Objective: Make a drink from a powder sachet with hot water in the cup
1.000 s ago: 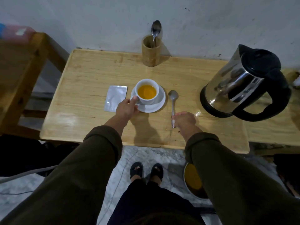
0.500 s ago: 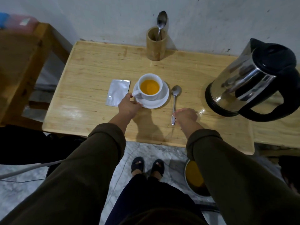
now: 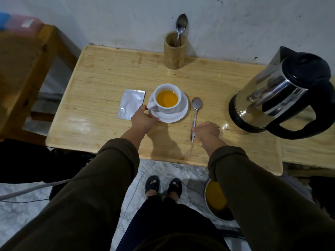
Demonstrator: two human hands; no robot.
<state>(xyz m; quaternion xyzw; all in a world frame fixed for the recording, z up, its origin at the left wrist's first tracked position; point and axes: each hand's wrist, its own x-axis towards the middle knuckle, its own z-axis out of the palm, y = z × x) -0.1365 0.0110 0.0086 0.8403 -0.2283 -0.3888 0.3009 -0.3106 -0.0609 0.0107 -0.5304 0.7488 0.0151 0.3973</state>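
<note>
Now left hand [image 3: 143,120] pinching glossy saucer [image 3: 178,115] rim; right hand [image 3: 206,130] gripping steel spoon [image 3: 195,113] handle.

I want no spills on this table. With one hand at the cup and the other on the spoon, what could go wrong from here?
The cup is filled with orange drink, and the left hand touches its handle and saucer; a nudge could slosh it. The sachet lies beside the saucer, where a spill might wet it. The right hand holds the spoon near the saucer.

A bamboo holder [image 3: 174,51] with a spoon [image 3: 181,26] stands by the wall; a bowl [image 3: 216,201] sits on the floor
</note>
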